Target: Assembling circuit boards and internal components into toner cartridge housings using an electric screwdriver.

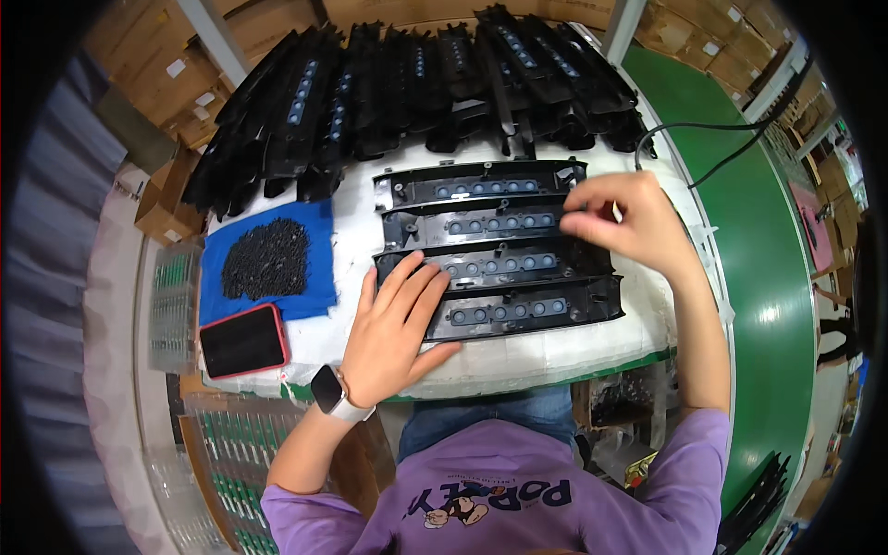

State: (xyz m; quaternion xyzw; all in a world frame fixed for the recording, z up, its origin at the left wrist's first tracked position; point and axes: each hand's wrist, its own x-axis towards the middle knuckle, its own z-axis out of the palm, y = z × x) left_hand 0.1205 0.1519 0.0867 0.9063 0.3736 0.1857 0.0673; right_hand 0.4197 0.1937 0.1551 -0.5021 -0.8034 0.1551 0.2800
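Several long black plastic panels (499,265) lie side by side in front of me, each with a row of round grey-blue buttons along its middle. My left hand (393,319) rests with fingers stretched out over the left ends of the two nearest panels. At the right end of the second panel from the far side (481,223), my right hand (624,217) is closed, thumb and forefinger curled toward each other. Whatever may be between those fingertips is too small or hidden to make out. A watch with a light strap (344,400) sits on my left wrist.
More black panels (416,83) are piled across the table's far side. On the left, small black pieces (268,259) lie heaped on a blue cloth (319,250), beside a red-cased phone (245,342). A black cable (703,125) loops in at the right. Clear trays (174,305) stand left of the table.
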